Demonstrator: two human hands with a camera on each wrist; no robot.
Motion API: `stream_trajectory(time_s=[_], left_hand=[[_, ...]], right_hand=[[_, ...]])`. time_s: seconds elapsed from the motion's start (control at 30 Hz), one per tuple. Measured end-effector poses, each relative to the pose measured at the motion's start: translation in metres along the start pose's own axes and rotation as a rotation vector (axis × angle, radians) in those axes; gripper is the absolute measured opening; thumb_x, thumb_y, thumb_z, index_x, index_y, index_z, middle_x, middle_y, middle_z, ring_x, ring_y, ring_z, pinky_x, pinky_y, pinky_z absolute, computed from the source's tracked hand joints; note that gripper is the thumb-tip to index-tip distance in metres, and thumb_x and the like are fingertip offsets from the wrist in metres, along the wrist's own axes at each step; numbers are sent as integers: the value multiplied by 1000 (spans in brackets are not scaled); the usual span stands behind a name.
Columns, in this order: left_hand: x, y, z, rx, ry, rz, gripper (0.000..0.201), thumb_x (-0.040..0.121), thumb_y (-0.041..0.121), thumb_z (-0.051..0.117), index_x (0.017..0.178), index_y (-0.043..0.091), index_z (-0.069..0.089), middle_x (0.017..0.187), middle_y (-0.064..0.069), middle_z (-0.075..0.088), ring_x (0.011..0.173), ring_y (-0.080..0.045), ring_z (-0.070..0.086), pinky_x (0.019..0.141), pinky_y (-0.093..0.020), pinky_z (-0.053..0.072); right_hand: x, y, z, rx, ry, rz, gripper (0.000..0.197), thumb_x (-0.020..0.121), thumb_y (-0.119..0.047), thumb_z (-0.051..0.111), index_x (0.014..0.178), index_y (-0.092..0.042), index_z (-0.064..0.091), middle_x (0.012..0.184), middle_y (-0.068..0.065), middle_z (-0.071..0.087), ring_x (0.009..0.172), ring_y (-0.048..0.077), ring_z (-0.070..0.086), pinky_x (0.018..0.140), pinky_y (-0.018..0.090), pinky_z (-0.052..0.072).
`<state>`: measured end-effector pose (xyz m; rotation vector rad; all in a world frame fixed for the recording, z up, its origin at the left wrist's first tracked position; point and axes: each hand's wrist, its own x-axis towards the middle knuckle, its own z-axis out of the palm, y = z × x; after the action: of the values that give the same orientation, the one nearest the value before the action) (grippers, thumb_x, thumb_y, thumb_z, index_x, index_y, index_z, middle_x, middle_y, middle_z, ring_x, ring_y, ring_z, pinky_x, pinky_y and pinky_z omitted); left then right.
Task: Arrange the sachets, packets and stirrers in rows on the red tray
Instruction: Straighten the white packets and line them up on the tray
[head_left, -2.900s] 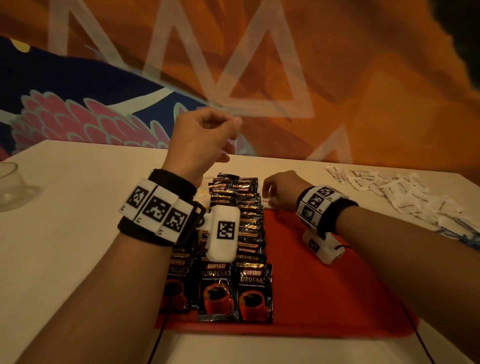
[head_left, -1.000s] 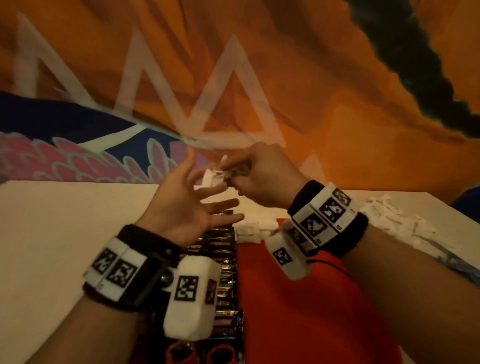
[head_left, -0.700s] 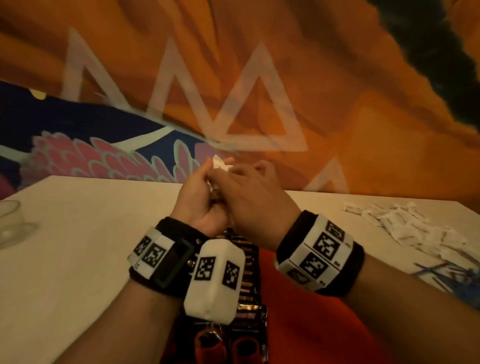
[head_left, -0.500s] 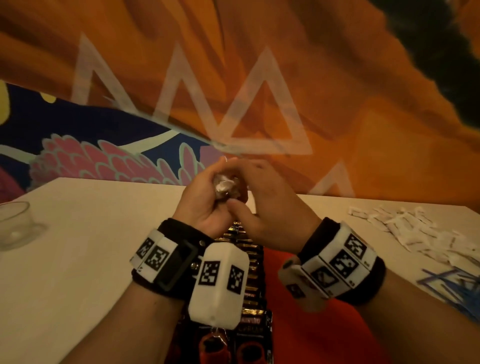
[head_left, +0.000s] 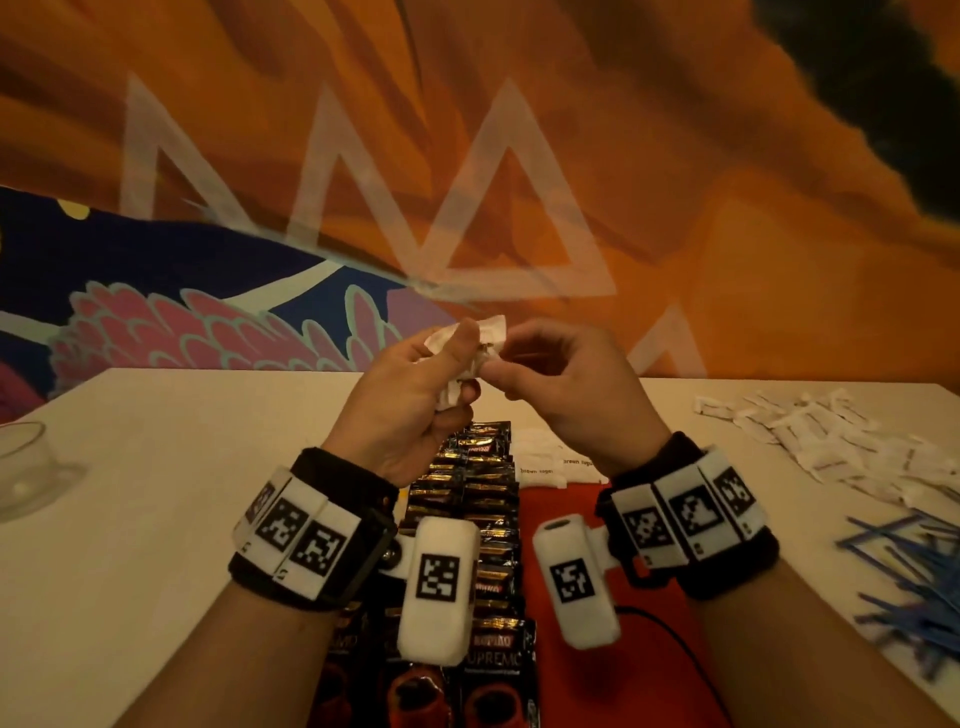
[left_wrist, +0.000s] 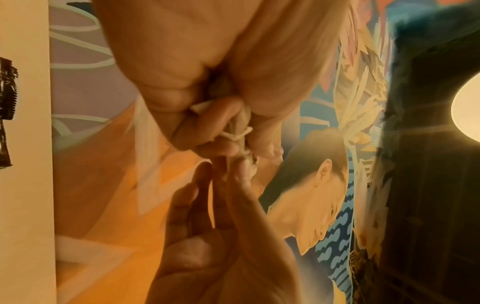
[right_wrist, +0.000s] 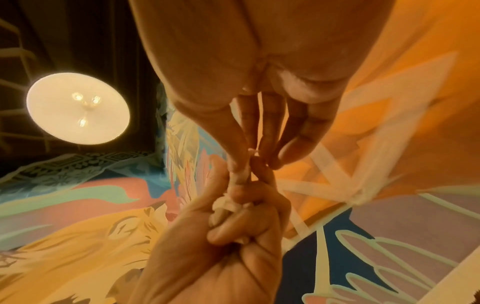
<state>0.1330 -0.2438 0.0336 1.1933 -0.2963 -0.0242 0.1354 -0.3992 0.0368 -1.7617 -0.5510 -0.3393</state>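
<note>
A glass bowl (head_left: 23, 470) sits at the table's (head_left: 156, 519) far left. Raised above it, my left hand (head_left: 410, 410) clutches a bunch of white sachets (head_left: 449, 340), fingers curled round them, while my right hand (head_left: 566, 395) pinches one at the top. Below, coffee packets (head_left: 488, 499) line the red tray (head_left: 623, 675); loose sachets (head_left: 831, 447) and blue stirrers (head_left: 919, 582) lie right.

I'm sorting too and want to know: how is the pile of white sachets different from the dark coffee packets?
The white sachets lie in a loose, jumbled pile; the coffee packets sit in neat overlapping rows. The white sachets are on the bare table, to the right of the red tray; the coffee packets are on the tray's left part. The sachets look plain and white; the packets are dark and printed. Both are flat, sealed packs.
</note>
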Motion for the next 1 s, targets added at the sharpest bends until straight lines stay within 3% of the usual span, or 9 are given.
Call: stream_trajectory(time_s=[0.1,0.17,0.3,0.4,0.53,0.67,0.77,0.87,1.0], left_hand=[[1,-2,1,76,26,60,40,78,32,67,104,2,64,76,-4,56,56,-7,44,39,-15,30],[1,-4,1,139,51,117,41,74,26,72,103,-2,62,76,-7,54,58,-9,43,42,-16,31],[4,-9,-2,261,88,185,16,79,18,73,89,8,69,70,-4,55,60,-11,47,47,-20,34],[4,-10,-1,304,76,170,21,73,22,77,90,12,73,68,-3,57,60,-11,49,48,-23,32],[3,-11,2,295,82,156,20,66,26,80,78,16,69,69,-8,56,59,-13,48,48,-25,30],[3,-11,2,289,97,142,17,72,22,79,82,14,67,80,-13,58,63,-13,50,55,-29,33],[2,-11,1,327,104,144,23,73,25,77,91,11,70,78,-10,59,64,-12,52,55,-28,36],[2,-9,0,342,120,144,21,76,31,75,87,14,73,72,-6,58,63,-12,50,48,-22,35],[2,-8,1,303,158,118,35,73,43,70,84,11,75,72,-10,55,59,-13,47,43,-21,32]], right_hand=[[-1,3,-2,71,28,35,11,85,-9,73,87,-15,64,78,3,69,73,14,66,67,34,57],[0,4,-5,175,46,79,17,86,-3,71,88,-14,59,74,0,67,72,17,67,63,30,54],[2,7,-11,259,26,111,22,84,0,71,94,-16,61,84,4,68,81,21,65,62,31,51],[2,6,-13,368,112,124,11,88,-9,68,83,-15,61,81,1,68,74,16,63,59,29,50],[4,6,-17,400,229,128,10,92,-21,65,88,-18,56,64,-3,63,60,15,60,52,27,48],[2,9,-20,326,86,153,46,69,-45,73,103,-16,62,91,2,71,84,20,67,61,32,54],[-1,11,-18,188,-19,111,34,73,-32,77,98,-10,69,91,11,73,81,18,68,66,32,54],[0,14,-19,165,7,71,13,85,-10,72,97,-4,70,84,8,73,71,12,67,60,23,52],[1,18,-25,151,9,96,9,84,-7,72,90,-2,70,81,7,74,71,11,68,60,21,53]])
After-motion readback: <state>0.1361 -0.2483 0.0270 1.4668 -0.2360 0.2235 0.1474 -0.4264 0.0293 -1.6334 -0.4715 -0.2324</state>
